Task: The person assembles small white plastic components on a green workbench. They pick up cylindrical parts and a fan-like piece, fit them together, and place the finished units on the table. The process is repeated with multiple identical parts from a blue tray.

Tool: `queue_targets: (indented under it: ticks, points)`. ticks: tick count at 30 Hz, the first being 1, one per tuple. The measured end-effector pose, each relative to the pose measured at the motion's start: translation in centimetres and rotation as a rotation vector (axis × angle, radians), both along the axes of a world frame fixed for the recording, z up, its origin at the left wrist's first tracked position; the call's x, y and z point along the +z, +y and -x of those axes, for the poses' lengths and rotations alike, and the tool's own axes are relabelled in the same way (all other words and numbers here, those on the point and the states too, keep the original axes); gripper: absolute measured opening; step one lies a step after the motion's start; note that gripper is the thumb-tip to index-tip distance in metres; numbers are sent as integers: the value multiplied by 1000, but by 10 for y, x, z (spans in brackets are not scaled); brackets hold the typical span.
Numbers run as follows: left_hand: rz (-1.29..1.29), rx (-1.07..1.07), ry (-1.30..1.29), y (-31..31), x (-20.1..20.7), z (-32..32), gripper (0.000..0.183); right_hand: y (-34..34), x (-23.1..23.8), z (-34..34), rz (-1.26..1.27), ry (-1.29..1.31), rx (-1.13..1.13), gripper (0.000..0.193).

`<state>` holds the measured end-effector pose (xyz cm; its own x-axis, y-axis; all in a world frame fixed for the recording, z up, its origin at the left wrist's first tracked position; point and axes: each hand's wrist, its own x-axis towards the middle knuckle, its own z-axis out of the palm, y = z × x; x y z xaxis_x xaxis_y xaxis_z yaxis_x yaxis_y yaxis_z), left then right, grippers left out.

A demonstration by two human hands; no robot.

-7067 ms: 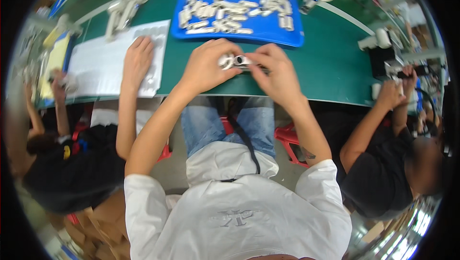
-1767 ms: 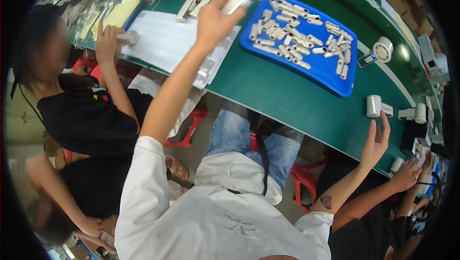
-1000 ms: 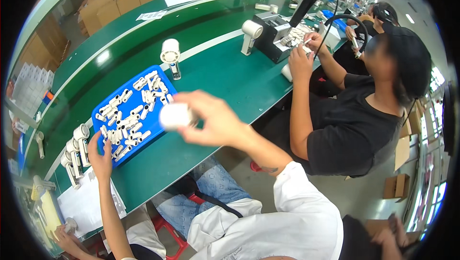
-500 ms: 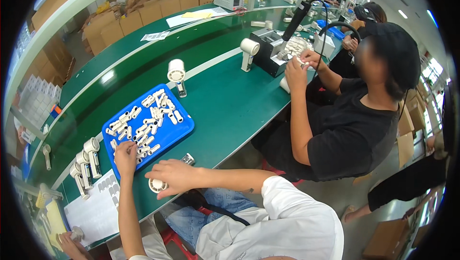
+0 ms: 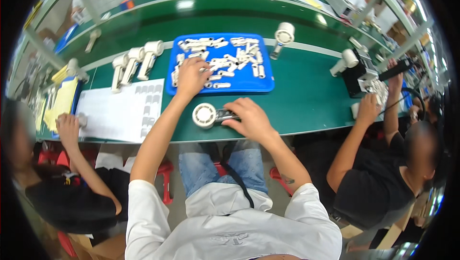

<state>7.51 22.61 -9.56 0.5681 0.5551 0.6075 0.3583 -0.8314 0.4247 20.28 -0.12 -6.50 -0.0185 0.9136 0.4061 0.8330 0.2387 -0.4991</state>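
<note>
Over the blue tray (image 5: 264, 85), my left hand (image 5: 193, 75) reaches in with bent fingers closed at the tips. A small white plastic piece (image 5: 204, 70) shows at those fingertips, partly hidden by the hand. More short white pieces (image 5: 249, 59) lie scattered in the tray. In front of the tray a white handheld fan (image 5: 204, 115) rests on the green table, its round grille facing up and its dark-faced handle pointing right. My right hand (image 5: 251, 120) holds the handle's end between thumb and fingers.
Three white fans (image 5: 130, 66) stand left of the tray above a printed sheet (image 5: 112, 109); another fan (image 5: 283, 35) stands at right. Co-workers sit on both sides, one person's hand (image 5: 68, 128) at the sheet's left edge. A black fixture (image 5: 353, 79) is farther right.
The view has swung left, bringing the tray to the middle. My right hand has shifted from over the fan's middle to its handle end. My left hand stays in the tray.
</note>
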Motion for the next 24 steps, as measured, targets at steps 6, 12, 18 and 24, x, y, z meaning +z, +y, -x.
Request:
queue_targets:
  ticks: [6,12,18,24]
  points:
    - [312,-63,-217,-36,48,11,18,4,0,-5,-72,69,-26,47]
    - [515,-314,-50,-95,112,29,18,-4,28,-15,-127,1097,17,38]
    - [470,-433,171,-119,129,37,17,-20,38,-17,-15,1020,149,26]
    - [518,-455,51,-136,130,45,18,-32,42,-6,99,1461,199,26]
